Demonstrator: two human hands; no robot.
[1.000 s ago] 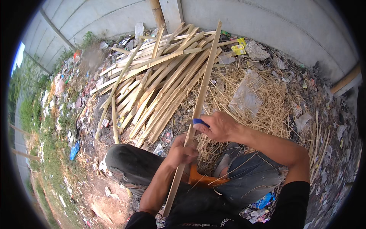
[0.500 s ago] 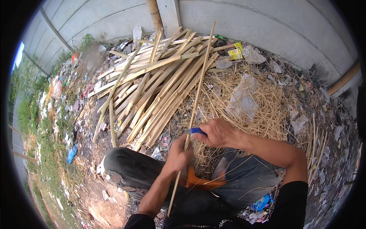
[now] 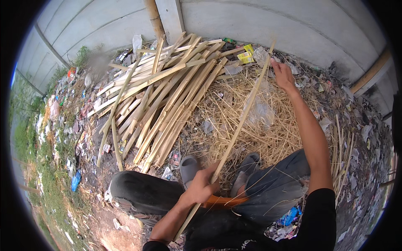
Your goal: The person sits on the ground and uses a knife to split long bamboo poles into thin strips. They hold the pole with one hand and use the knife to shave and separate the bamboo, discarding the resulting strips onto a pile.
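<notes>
A long pale bamboo strip [image 3: 247, 109] runs slantwise from beside my left forearm up toward the far right. My left hand [image 3: 200, 188] is closed round its lower part, above my lap. At the strip's far end, my right hand [image 3: 283, 76] is stretched out, its bent fingers close against the strip. What those fingers hold is hidden; the blue-handled knife seen earlier does not show. An orange curved object [image 3: 226, 202] lies between my legs, under the strip.
A heap of split bamboo strips [image 3: 167, 92] lies ahead to the left. Thin shavings [image 3: 268, 134] and clear plastic cover the ground ahead of my sandalled feet. A concrete panel wall [image 3: 268, 21] stands behind. More thin strips [image 3: 341, 154] lie at right, among litter.
My right hand has moved from close beside my left hand out to the strip's far end. The strip now leans further right. The blue handle is out of sight.
</notes>
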